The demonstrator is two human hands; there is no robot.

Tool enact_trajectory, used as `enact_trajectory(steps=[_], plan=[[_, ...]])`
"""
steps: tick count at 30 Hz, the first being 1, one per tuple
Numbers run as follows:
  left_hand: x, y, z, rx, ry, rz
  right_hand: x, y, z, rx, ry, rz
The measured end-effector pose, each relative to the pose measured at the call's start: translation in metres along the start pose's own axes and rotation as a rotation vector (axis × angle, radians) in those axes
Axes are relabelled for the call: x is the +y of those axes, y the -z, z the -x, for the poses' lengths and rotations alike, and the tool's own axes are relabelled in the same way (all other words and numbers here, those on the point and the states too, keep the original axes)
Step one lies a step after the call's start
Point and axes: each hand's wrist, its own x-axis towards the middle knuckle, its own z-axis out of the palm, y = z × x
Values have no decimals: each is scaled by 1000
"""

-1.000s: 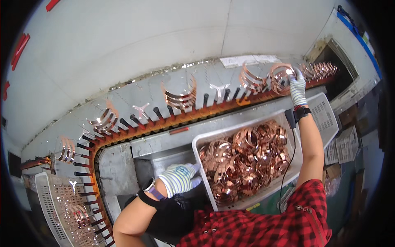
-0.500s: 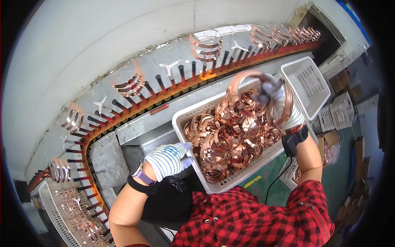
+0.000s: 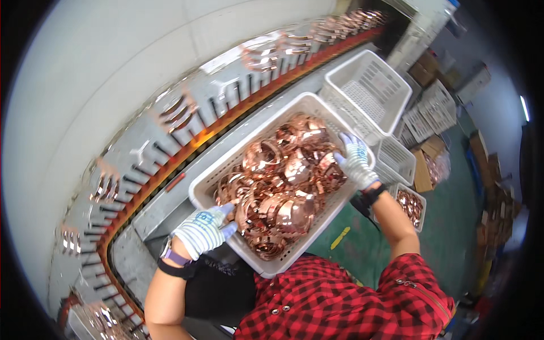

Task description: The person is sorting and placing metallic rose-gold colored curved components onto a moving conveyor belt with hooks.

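A white plastic basket (image 3: 249,135) in front of me is heaped with shiny copper-coloured metal rings (image 3: 296,214). My left hand (image 3: 205,229), in a striped knit glove, grips the basket's left end, its fingertips over the rim beside the rings. At the opposite end, my gloved right hand (image 3: 357,161) holds the rim, fingers reaching inside. No ring is lifted in either hand. The palm side of both hands is hidden.
A curved conveyor (image 3: 198,141) with upright dark pegs runs beyond the basket, carrying hanging rings (image 3: 175,113). Empty white baskets (image 3: 368,90) are stacked at the right. Another basket of copper pieces (image 3: 409,207) stands on the green floor (image 3: 362,243) near cartons.
My right hand has let go of the copper rings it held and moved to the basket's rim. My left hand has closed on the left end. The view has turned.
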Motion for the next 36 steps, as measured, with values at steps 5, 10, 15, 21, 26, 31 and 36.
enact_trajectory(steps=[5, 10, 15, 21, 26, 31, 36], plan=[[9, 9, -29, -51, -47, -17, 30, -44, -4, -176, -240, 337], [47, 33, -32, -65, -15, -2, 35, -7, -20, -251, -206, 285], [61, 57, -31, -61, 14, 54, 34, 39, -31, -294, -216, 259], [98, 93, -22, -94, 92, 128, 37, 96, -51, -483, -235, 203], [132, 124, -12, -65, 75, 148, 33, 149, -70, -513, -236, 198], [181, 160, -13, -88, 72, 105, 49, 188, -89, -605, -249, 239], [215, 188, -18, -138, 104, 143, 58, 236, -120, -643, -254, 255]])
